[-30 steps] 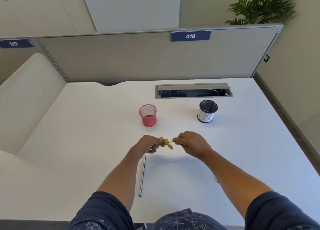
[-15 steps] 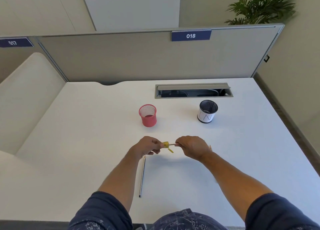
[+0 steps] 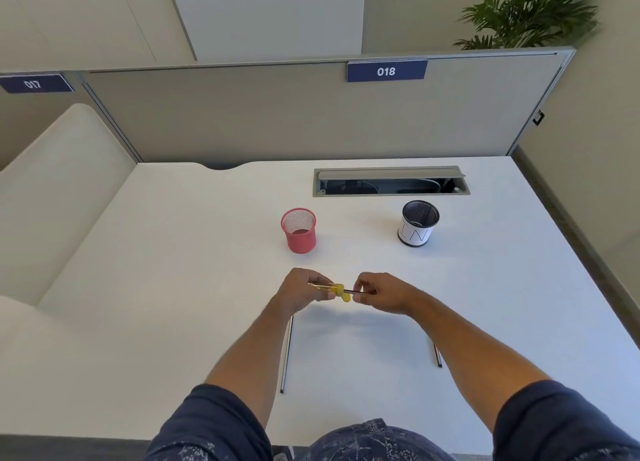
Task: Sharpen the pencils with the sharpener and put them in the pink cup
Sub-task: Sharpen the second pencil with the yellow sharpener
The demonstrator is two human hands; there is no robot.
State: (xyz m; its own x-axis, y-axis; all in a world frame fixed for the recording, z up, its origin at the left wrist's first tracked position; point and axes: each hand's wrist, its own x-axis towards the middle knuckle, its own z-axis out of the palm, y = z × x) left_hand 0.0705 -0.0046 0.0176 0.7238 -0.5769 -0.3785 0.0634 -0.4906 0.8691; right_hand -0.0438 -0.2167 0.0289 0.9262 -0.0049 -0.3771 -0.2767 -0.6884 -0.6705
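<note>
Pencil, thin, light and stiff, is pinched by the right hand; its tip can snap. Sharpener, at 9 o'clock, is gripped by the left hand.

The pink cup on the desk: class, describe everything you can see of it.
The pink cup is a round pencil holder that looks like wire mesh, with a solid rim and base. It stands upright on the white desk, open end up, beyond the hands. No pencils show inside. Nothing touches it but the desk.
</note>
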